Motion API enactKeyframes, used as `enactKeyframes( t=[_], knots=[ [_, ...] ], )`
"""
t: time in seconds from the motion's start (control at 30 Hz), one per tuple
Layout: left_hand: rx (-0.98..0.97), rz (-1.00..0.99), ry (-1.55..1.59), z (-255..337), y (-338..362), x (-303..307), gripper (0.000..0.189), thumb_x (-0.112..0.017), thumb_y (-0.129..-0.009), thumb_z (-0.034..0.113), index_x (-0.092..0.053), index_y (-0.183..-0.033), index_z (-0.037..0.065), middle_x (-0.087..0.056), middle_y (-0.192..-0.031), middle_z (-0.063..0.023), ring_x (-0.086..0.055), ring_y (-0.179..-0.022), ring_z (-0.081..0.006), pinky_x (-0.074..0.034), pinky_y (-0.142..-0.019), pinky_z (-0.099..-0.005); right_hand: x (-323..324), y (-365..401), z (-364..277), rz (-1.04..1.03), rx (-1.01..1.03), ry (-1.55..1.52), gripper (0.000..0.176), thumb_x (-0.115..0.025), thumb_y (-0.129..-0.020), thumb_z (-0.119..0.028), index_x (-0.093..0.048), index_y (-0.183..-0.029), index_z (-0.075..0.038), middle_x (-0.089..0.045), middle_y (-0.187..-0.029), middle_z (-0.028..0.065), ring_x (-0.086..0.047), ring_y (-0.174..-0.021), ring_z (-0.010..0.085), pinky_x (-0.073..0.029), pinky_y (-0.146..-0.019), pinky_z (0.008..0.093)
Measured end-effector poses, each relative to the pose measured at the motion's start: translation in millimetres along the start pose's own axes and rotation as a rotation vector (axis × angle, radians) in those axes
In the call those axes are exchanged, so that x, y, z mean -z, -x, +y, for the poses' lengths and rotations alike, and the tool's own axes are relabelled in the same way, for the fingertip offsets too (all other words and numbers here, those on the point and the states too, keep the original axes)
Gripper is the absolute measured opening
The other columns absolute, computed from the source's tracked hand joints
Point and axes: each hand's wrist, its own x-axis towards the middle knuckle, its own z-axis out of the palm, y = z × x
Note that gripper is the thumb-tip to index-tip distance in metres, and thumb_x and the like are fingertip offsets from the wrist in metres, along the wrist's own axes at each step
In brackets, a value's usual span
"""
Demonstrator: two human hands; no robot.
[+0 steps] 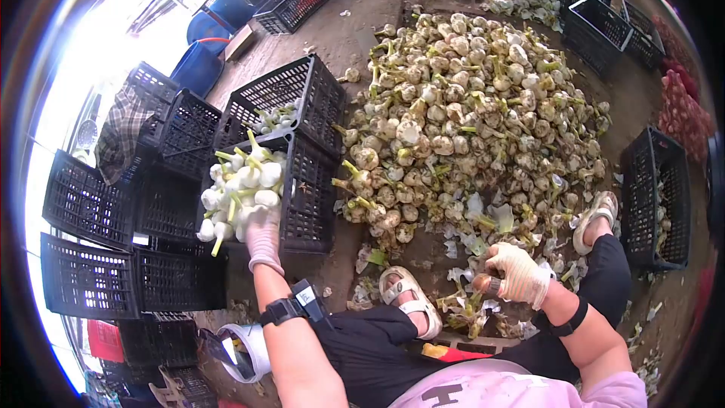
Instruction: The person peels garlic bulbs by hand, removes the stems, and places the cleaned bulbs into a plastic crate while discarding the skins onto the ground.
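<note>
Gloved in pale fabric, my left hand (263, 240) reaches to the near edge of a black crate (308, 193) heaped with cleaned white garlic bulbs (245, 177). Its fingers are hidden among the bulbs. My right hand (519, 276), also gloved, hovers over loose garlic skins (472, 310) in front of my legs. Its fingers are curled in, and a dark band shows by the thumb; I cannot tell what is in its grasp. Beyond it spreads a large pile of untrimmed garlic bulbs (461, 121) with dirty skins and green stem stubs.
Another black crate (313, 98) holding some garlic adjoins the filled one. Stacked black crates (91, 276) stand at the left. A white bucket (257, 351) sits by my left arm. To the right are a black crate (655, 204) and red net sacks (683, 109).
</note>
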Motion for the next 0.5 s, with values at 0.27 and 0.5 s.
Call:
enactKeyframes(
  t=[0.27, 0.5],
  knots=[
    [0.162, -0.092, -0.025, 2, -25, 47, 0.038, -0.068, -0.080, 0.031, -0.064, -0.100, -0.001, -0.064, -0.089, -0.0040, -0.053, -0.078, -0.0154, -0.044, -0.073, -0.0308, 4, -6, -10, 0.133, -0.408, -0.597, 0.033, -0.070, -0.074, -0.014, -0.053, -0.098, 0.000, -0.059, -0.081, 0.0080, -0.055, -0.072, 0.0116, -0.048, -0.069, 0.0291],
    [0.058, 0.520, 0.329, -22, -44, 148, 0.074, -0.068, -0.080, 0.037, -0.036, -0.134, -0.003, -0.050, -0.126, -0.0166, -0.050, -0.109, -0.0243, -0.038, -0.094, -0.0341, 20, -13, -11, 0.125, -0.500, -0.939, 0.083, -0.077, -0.064, -0.055, -0.045, -0.113, 0.005, -0.053, -0.082, 0.0005, -0.046, -0.067, 0.0027, -0.040, -0.065, 0.0180]
  ],
)
